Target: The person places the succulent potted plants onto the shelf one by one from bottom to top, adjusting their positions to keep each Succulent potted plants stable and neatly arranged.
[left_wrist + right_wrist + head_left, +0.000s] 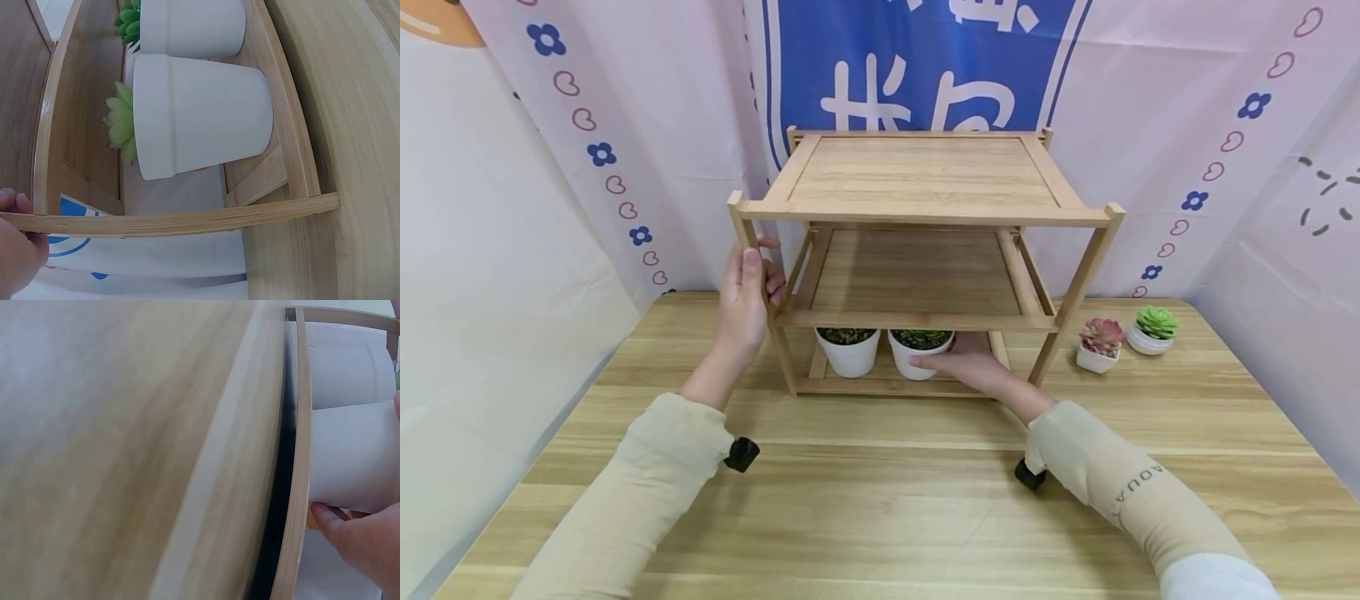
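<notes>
A three-tier wooden rack (pixel 925 320) stands on the table. My left hand (pixel 747 287) grips its front left post, thumb in front and fingers curled behind. On the bottom shelf are two white pots with green succulents: the left pot (pixel 850 357) and the right pot (pixel 913 360). My right hand (pixel 973 367) holds the right pot from its right side, thumb across the front. In the right wrist view, fingers of my right hand (pixel 362 540) lie against the base of that pot (pixel 353 456). In the left wrist view the pots (pixel 206 115) stand close together.
Right of the rack, a pink succulent in a white pot (pixel 1098 358) and a green succulent in a round white pot (pixel 1150 342) stand on the wooden table (pixel 880 500). The rack's top shelf (pixel 917 171) and middle shelf (pixel 917 271) rise above the bottom one. A patterned curtain (pixel 700 125) hangs behind.
</notes>
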A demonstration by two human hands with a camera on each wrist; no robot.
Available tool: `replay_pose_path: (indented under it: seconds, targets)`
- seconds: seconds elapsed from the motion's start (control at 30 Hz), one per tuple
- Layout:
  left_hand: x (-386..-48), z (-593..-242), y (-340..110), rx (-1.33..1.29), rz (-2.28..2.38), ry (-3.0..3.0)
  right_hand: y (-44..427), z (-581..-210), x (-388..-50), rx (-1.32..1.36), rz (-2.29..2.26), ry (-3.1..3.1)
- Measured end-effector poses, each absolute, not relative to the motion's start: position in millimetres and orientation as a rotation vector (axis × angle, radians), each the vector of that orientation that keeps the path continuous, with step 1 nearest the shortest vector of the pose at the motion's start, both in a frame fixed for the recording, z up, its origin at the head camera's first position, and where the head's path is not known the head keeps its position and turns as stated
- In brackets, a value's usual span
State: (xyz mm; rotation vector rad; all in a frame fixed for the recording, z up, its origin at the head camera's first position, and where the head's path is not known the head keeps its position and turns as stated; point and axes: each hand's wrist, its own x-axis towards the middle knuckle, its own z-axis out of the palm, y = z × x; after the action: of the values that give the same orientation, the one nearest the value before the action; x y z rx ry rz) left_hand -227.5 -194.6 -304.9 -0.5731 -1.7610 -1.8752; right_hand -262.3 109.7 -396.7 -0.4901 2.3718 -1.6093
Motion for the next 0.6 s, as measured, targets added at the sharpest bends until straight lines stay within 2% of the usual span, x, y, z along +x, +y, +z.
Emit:
replay_pose_path:
  seconds: [0.6]
  targets:
    - [-227.1,-305.0,-193.8,-0.564,-1.887,-1.744,116.9,-391.8,-260.9,-0.520,-1.573,2.274]
